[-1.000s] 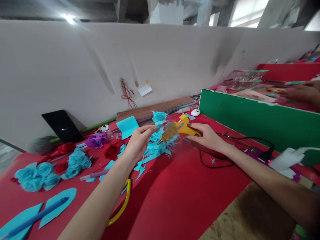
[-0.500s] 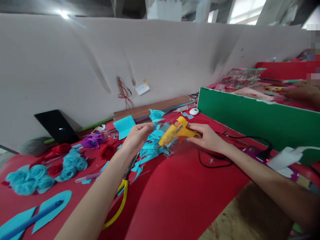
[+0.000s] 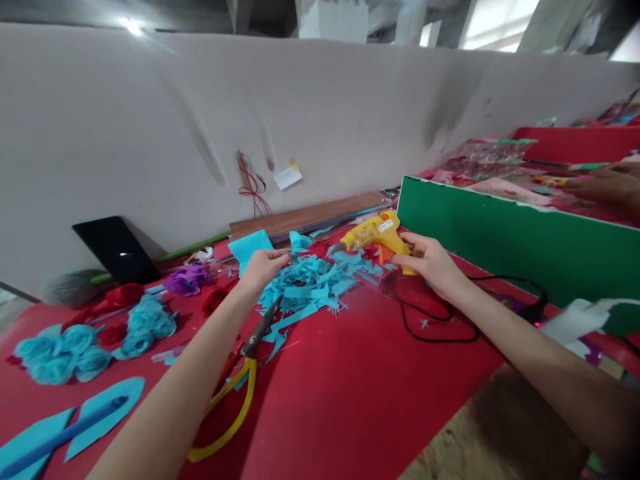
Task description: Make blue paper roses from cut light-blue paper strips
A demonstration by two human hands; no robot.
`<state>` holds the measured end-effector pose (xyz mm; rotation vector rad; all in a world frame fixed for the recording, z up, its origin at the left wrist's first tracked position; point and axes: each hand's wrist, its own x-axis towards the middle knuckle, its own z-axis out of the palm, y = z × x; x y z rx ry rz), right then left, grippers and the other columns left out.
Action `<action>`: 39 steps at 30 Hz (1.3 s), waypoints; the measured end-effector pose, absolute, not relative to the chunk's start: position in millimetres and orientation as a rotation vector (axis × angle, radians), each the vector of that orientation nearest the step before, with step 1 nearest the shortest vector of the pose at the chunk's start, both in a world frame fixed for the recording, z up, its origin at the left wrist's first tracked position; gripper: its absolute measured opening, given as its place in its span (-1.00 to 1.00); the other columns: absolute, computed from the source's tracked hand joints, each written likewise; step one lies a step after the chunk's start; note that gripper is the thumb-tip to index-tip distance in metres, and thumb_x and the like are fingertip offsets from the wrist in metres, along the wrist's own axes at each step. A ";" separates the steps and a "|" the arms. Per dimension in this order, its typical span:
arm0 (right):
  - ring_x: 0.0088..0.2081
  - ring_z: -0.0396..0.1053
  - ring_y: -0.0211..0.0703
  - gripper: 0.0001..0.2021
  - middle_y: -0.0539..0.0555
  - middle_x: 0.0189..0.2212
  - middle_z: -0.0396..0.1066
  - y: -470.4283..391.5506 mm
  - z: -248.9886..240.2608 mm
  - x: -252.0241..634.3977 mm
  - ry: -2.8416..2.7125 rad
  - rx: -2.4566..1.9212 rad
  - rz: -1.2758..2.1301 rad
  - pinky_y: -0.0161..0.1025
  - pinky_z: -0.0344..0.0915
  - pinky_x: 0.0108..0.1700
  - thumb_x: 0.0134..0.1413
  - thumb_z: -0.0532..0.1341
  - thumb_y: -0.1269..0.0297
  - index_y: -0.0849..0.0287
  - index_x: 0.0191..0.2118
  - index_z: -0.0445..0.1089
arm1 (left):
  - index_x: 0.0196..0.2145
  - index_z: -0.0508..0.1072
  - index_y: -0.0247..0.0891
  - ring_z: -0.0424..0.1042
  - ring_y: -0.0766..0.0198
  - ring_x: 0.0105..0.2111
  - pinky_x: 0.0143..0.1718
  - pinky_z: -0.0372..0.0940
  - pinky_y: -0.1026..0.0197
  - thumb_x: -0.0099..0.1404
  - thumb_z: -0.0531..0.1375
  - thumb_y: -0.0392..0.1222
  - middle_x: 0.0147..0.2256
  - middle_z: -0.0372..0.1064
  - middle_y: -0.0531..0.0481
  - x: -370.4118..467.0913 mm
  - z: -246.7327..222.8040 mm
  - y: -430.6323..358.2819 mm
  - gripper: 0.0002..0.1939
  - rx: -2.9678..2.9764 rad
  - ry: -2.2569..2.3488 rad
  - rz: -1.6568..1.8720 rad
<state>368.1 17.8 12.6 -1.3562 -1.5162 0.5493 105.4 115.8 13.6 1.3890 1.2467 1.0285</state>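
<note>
My right hand (image 3: 427,261) grips the handle of a yellow glue gun (image 3: 373,232), its nozzle pointing left over the blue scraps. A black cord (image 3: 440,340) loops on the table beneath it. My left hand (image 3: 263,268) is closed in a pinch at the base of a small folded piece of blue crepe paper (image 3: 300,241). Below both hands lies a heap of blue paper scraps (image 3: 310,280). Scissors with yellow handles (image 3: 245,400) rest beside my left forearm, blades toward the heap. A blue paper square (image 3: 249,247) lies behind my left hand.
Blue paper roses (image 3: 65,353), a purple flower (image 3: 187,279) and cut blue petals with a blue pen (image 3: 65,437) lie at left. A black phone (image 3: 116,248) leans on the wall. A green divider (image 3: 500,233) stands at right, with another person's hand (image 3: 607,187) beyond.
My right hand has moved the glue gun right and away from the folded paper, turning its nozzle more level. My left hand has shifted slightly left with the paper, uncovering more of the scissors.
</note>
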 end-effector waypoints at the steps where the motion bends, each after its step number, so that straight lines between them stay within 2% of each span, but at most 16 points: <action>1: -0.41 0.37 -0.18 -0.72 0.08 -0.33 0.41 16.1 13.7 367.1 -1.509 -1.352 0.556 -0.31 0.29 -0.43 -0.15 0.17 0.24 0.22 -0.24 0.30 | -0.12 0.34 -0.33 0.36 0.16 -0.18 -0.21 0.33 0.07 0.24 0.11 -0.15 -0.11 0.31 -0.07 105.3 13.2 112.2 -0.72 1.384 1.255 1.007; 5: -0.52 0.28 -0.26 -0.83 0.00 -0.51 0.33 2.9 22.6 359.5 -1.523 -1.373 0.574 -0.34 0.22 -0.50 -0.09 0.13 0.22 0.19 -0.35 0.28 | -0.17 0.36 -0.35 0.39 0.24 -0.23 -0.23 0.34 0.08 0.24 0.11 -0.16 -0.19 0.35 -0.08 102.1 7.8 82.9 -0.76 1.334 1.224 0.912; 8: -0.57 0.19 -0.30 -0.85 -0.04 -0.58 0.25 -8.3 27.7 350.2 -1.554 -1.430 0.548 -0.36 0.15 -0.54 -0.19 0.20 0.26 0.19 -0.44 0.25 | -0.33 0.41 -0.39 0.43 0.26 -0.30 -0.20 0.33 0.09 0.20 0.15 -0.17 -0.34 0.42 -0.05 94.0 1.0 53.7 -0.81 1.255 1.207 0.890; 12: -0.58 0.15 -0.32 -0.71 -0.08 -0.60 0.20 -15.0 25.1 337.5 -1.565 -1.521 0.487 -0.38 0.12 -0.58 -0.34 0.30 0.21 0.17 -0.45 0.21 | -0.46 0.45 -0.34 0.48 0.17 -0.28 -0.13 0.32 0.19 0.03 0.25 -0.11 -0.42 0.49 -0.06 80.2 -11.5 37.0 -0.79 1.169 1.201 0.902; 16: -0.63 0.10 -0.36 -0.60 -0.13 -0.64 0.10 -15.0 16.7 328.5 -1.602 -1.609 0.383 -0.41 0.09 -0.63 -0.39 0.33 0.06 0.15 -0.47 0.16 | -0.47 0.44 -0.33 0.49 0.18 -0.27 -0.14 0.34 0.22 0.04 0.22 -0.13 -0.41 0.51 -0.08 70.0 -25.0 48.4 -0.82 1.095 1.212 0.948; 21: -0.65 0.16 -0.34 -0.51 -0.12 -0.63 0.17 -17.2 2.3 321.9 -1.644 -1.702 0.403 -0.38 0.15 -0.64 -0.45 0.34 -0.04 0.16 -0.41 0.18 | -0.49 0.43 -0.33 0.51 0.17 -0.34 -0.26 0.40 0.22 0.05 0.21 -0.12 -0.47 0.50 -0.07 66.3 -33.0 47.4 -0.81 1.046 1.205 0.917; 28: -0.65 0.15 -0.35 -0.64 -0.10 -0.65 0.23 -18.3 -20.3 312.0 -1.786 -1.812 0.205 -0.41 0.13 -0.64 -0.29 0.30 0.01 0.14 -0.40 0.26 | -0.63 0.47 -0.30 0.43 0.39 -0.58 -0.52 0.31 0.46 -0.06 0.26 -0.24 -0.64 0.42 0.10 68.1 -35.7 33.5 -0.91 1.093 1.249 0.798; 33: -0.68 0.09 -0.36 -0.66 -0.09 -0.69 0.19 -18.4 -30.7 307.5 -1.858 -1.771 0.037 -0.39 0.11 -0.64 -0.22 0.26 0.00 0.16 -0.44 0.24 | -0.64 0.49 -0.30 0.39 0.44 -0.58 -0.51 0.25 0.50 -0.03 0.25 -0.24 -0.66 0.40 0.11 67.1 -41.1 37.0 -0.89 1.165 1.276 0.776; 39: -0.69 0.08 -0.34 -0.67 -0.07 -0.69 0.18 -19.4 -32.0 304.7 -1.937 -1.736 -0.104 -0.36 0.09 -0.66 -0.15 0.22 0.00 0.17 -0.41 0.22 | -0.54 0.53 -0.22 0.39 0.42 -0.52 -0.45 0.23 0.44 -0.01 0.24 -0.16 -0.58 0.44 0.12 66.3 -52.7 37.3 -0.90 1.185 1.347 0.825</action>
